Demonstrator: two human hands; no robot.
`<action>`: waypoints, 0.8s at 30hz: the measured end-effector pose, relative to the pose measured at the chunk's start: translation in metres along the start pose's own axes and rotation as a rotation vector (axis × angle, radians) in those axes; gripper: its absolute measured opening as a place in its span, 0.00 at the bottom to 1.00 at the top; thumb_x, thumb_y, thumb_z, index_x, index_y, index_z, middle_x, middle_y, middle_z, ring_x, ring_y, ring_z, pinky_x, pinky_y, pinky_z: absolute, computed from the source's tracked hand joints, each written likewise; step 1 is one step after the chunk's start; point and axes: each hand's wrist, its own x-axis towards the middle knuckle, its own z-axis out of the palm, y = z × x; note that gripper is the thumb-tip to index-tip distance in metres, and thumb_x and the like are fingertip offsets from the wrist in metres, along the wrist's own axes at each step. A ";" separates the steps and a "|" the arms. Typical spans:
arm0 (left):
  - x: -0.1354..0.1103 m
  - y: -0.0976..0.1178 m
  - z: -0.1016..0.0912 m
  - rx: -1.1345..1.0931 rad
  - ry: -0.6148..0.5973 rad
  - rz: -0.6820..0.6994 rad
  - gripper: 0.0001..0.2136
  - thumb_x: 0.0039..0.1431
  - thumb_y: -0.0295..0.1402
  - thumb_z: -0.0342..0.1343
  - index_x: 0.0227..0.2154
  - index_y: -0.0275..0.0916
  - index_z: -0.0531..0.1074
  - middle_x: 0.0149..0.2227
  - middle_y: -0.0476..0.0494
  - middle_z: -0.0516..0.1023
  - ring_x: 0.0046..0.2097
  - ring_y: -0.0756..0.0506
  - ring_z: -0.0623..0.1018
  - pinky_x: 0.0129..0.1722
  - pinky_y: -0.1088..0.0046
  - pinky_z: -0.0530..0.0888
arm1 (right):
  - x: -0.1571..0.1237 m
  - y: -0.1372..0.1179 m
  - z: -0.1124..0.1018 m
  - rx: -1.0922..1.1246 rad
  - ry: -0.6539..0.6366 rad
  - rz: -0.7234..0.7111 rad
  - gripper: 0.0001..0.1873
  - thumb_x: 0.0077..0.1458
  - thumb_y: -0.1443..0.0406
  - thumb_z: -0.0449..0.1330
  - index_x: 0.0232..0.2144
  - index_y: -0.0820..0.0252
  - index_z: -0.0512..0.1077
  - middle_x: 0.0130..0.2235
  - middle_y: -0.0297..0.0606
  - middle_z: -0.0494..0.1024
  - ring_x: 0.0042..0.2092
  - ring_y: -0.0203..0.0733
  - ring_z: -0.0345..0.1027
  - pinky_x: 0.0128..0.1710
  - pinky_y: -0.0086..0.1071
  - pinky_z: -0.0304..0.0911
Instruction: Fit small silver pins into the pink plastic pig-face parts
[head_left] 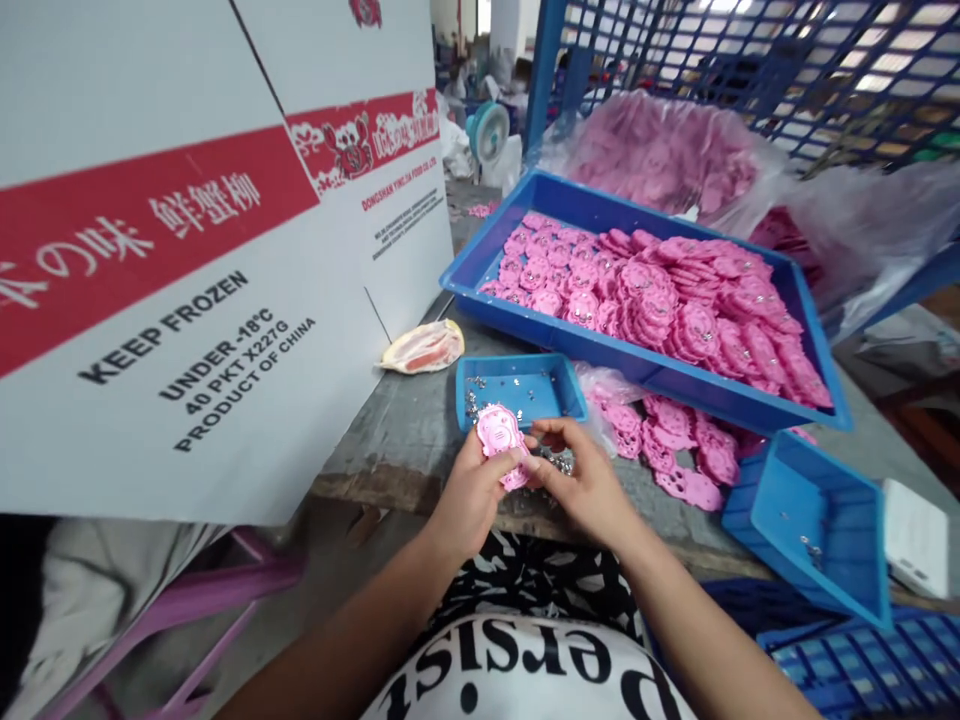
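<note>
My left hand [476,490] grips a pink flower-edged plastic piece [499,432], thumb across its lower part. Close against the piece's right edge is my right hand [581,475], its fingers curled and thumb bent in; whatever lies between those fingertips is hidden. Just beyond my hands stands a small blue tray [525,372] with tiny shiny metal parts in it. More such metal parts [559,463] lie on the table, partly covered by my right hand. Several similar pink pieces [667,435] are heaped to the right of it.
A large blue tray [645,350] full of pink pieces stands behind. Another small blue bin [799,510] tilts at the right beside a white object [916,540]. A big white carton [247,300] blocks the left. A cut fruit-like piece [424,347] lies beside it on the table [397,430].
</note>
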 end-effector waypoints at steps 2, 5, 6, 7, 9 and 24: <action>0.003 0.000 0.000 -0.075 0.002 0.003 0.19 0.56 0.36 0.69 0.49 0.42 0.74 0.46 0.44 0.82 0.46 0.46 0.82 0.43 0.72 0.78 | 0.005 -0.010 -0.002 -0.190 -0.048 -0.117 0.21 0.59 0.56 0.66 0.52 0.56 0.72 0.49 0.47 0.80 0.51 0.56 0.71 0.53 0.55 0.67; 0.008 0.001 0.000 -0.171 0.011 -0.002 0.19 0.60 0.44 0.67 0.51 0.43 0.76 0.52 0.43 0.81 0.53 0.44 0.80 0.49 0.70 0.78 | 0.013 -0.023 0.000 -0.412 -0.125 -0.208 0.27 0.59 0.58 0.67 0.57 0.60 0.70 0.52 0.52 0.80 0.52 0.62 0.70 0.53 0.59 0.67; 0.009 0.002 0.000 -0.194 -0.012 -0.004 0.20 0.61 0.45 0.66 0.51 0.42 0.76 0.52 0.42 0.81 0.56 0.43 0.79 0.51 0.69 0.78 | 0.016 -0.026 0.001 -0.464 -0.139 -0.218 0.27 0.58 0.59 0.67 0.58 0.61 0.70 0.52 0.53 0.80 0.52 0.63 0.70 0.53 0.59 0.67; 0.010 0.004 0.000 -0.213 -0.046 -0.008 0.20 0.62 0.47 0.64 0.52 0.41 0.77 0.53 0.40 0.81 0.58 0.42 0.78 0.53 0.68 0.77 | 0.019 -0.029 0.002 -0.501 -0.153 -0.220 0.28 0.58 0.60 0.67 0.58 0.61 0.70 0.52 0.53 0.80 0.52 0.63 0.70 0.53 0.59 0.67; 0.012 0.007 -0.002 -0.234 -0.110 -0.005 0.21 0.65 0.49 0.59 0.52 0.40 0.77 0.53 0.38 0.81 0.59 0.40 0.77 0.55 0.66 0.77 | 0.027 -0.035 0.004 -0.537 -0.177 -0.218 0.27 0.58 0.62 0.67 0.59 0.61 0.69 0.52 0.53 0.80 0.53 0.63 0.71 0.53 0.59 0.68; 0.009 0.043 -0.044 0.009 -0.044 0.246 0.26 0.68 0.48 0.57 0.65 0.49 0.65 0.63 0.37 0.74 0.51 0.42 0.81 0.49 0.60 0.80 | 0.131 -0.092 -0.007 -0.547 -0.062 -0.292 0.35 0.57 0.57 0.63 0.64 0.66 0.65 0.51 0.54 0.81 0.48 0.57 0.78 0.48 0.50 0.72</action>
